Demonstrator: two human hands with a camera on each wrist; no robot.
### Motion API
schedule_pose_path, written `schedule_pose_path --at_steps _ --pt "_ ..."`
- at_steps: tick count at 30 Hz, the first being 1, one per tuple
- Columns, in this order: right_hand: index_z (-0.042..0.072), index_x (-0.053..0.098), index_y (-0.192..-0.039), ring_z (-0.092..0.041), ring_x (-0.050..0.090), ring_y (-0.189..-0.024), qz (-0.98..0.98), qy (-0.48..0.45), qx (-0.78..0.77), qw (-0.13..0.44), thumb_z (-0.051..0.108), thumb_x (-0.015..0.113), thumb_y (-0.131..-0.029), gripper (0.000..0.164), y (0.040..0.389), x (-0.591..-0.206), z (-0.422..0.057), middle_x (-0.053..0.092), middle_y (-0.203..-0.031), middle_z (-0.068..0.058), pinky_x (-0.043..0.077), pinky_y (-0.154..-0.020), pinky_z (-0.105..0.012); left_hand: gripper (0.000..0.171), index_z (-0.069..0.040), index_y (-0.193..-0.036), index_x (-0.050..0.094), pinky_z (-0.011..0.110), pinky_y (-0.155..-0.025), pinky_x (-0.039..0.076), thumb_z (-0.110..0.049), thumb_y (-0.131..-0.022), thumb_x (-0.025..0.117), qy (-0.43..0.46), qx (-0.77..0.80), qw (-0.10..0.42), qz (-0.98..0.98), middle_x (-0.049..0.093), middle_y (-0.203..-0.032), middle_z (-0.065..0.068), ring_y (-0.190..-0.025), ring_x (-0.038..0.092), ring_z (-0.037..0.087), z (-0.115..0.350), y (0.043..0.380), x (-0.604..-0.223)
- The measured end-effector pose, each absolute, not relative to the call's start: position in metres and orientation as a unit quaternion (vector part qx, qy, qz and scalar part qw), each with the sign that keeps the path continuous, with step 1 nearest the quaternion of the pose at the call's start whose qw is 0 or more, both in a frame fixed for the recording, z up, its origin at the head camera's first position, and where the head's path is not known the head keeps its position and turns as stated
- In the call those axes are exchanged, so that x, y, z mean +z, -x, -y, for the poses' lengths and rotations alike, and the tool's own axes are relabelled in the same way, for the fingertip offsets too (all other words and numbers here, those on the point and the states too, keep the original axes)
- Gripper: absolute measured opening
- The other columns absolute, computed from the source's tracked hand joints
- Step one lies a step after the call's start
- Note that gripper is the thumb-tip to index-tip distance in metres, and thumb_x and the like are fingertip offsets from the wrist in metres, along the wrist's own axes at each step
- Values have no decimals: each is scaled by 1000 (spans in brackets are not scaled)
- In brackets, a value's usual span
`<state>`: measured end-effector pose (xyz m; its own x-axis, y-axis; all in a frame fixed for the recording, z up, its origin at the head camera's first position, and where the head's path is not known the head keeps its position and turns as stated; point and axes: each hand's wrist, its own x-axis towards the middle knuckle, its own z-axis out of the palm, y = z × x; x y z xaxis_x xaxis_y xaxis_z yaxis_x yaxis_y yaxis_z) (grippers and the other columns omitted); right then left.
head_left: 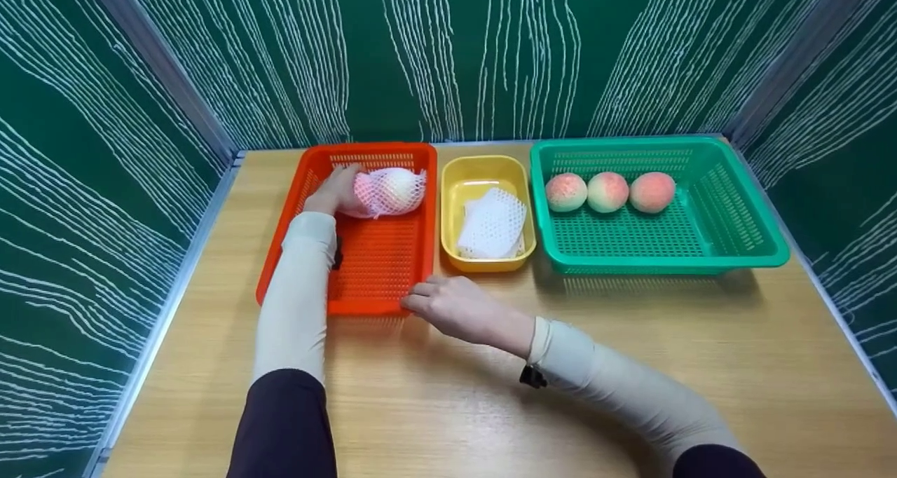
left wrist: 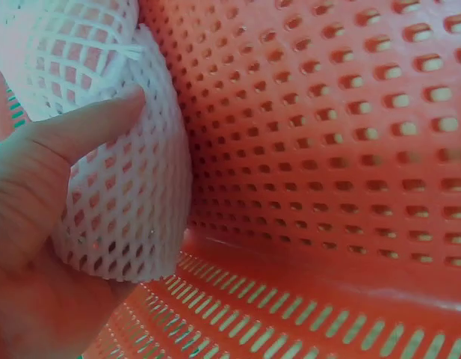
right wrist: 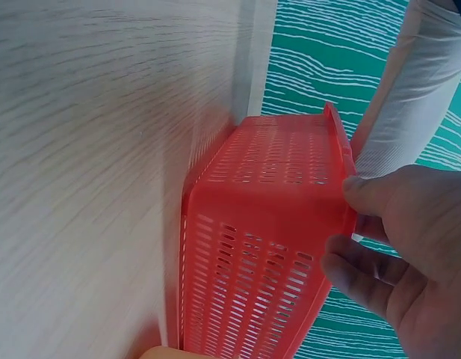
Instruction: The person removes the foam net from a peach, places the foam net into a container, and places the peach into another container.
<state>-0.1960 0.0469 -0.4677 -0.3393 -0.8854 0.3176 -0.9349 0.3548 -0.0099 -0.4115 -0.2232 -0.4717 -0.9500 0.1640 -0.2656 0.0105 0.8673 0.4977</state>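
Note:
My left hand (head_left: 341, 189) reaches into the back of the red basket (head_left: 378, 268). It grips a peach in a white foam net (left wrist: 129, 187), with the thumb pressed across the mesh. Beside it, toward the basket's right wall, a paler netted peach (head_left: 403, 189) shows in the head view; part of the held one is hidden by the hand. At the basket's near right corner, my right hand (head_left: 459, 308) pinches the rim, thumb on top and fingers bent below it in the right wrist view.
A yellow bin (head_left: 455, 254) with white foam nets (head_left: 492, 224) stands right of the red basket. Farther right is a green basket (head_left: 659, 261) holding three bare peaches (head_left: 608, 192) in a row. Green panels (head_left: 490, 64) with white lines enclose the wooden table (head_left: 434, 401).

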Motion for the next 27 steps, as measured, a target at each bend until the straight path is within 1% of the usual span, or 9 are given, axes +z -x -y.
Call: schedule_pose_path --at_steps 2,7,9,15,20,24,27 --pt "12 69 -114 -17 61 -89 812 -560 96 129 10 63 -93 22 196 -467 -47 69 -101 -1 52 -72 -28 87 -19 -142 39 56 -110 23 -14 -70 86 -46 254 148 -955 32 -145 16 -129 28 35 225 413 -473" --pt "13 69 -115 -16 62 -89 812 -560 103 123 11 64 -93 22 195 -465 -47 69 -102 -1 53 -74 -27 79 -17 -135 43 54 -107 28 -13 -69 86 -54 243 135 -959 39 -133 14 -121 35 33 228 413 -473" --pt "13 69 -115 -15 62 -89 813 -560 107 119 11 64 -93 22 196 -465 -47 69 -103 -1 53 -75 -27 80 -17 -135 42 54 -107 29 -14 -69 87 -49 244 136 -959 39 -133 14 -120 35 32 228 413 -472" --pt "13 69 -116 -15 62 -90 813 -560 108 119 12 63 -94 22 196 -465 -47 69 -102 -1 53 -75 -26 83 -19 -138 38 56 -107 29 -17 -70 86 -19 240 166 -956 34 -141 14 -125 32 32 230 407 -463" --pt "12 70 -113 -15 62 -88 810 -558 120 132 13 62 -95 19 197 -468 -46 69 -100 -1 52 -74 -27 83 -16 -138 38 52 -108 30 -21 -71 85 -18 210 188 -959 38 -138 15 -125 32 31 237 401 -452" --pt "12 71 -109 -16 63 -89 810 -554 135 138 16 59 -97 18 199 -472 -46 69 -99 -1 52 -75 -28 83 -10 -142 40 50 -107 31 -26 -73 84 -18 182 214 -960 43 -134 15 -121 37 31 242 393 -443" --pt "12 71 -108 -16 63 -88 809 -554 141 140 15 62 -95 17 200 -474 -47 69 -98 -1 52 -74 -28 84 -7 -143 41 50 -106 33 -28 -74 84 -4 181 233 -955 46 -134 14 -119 40 31 244 386 -432"
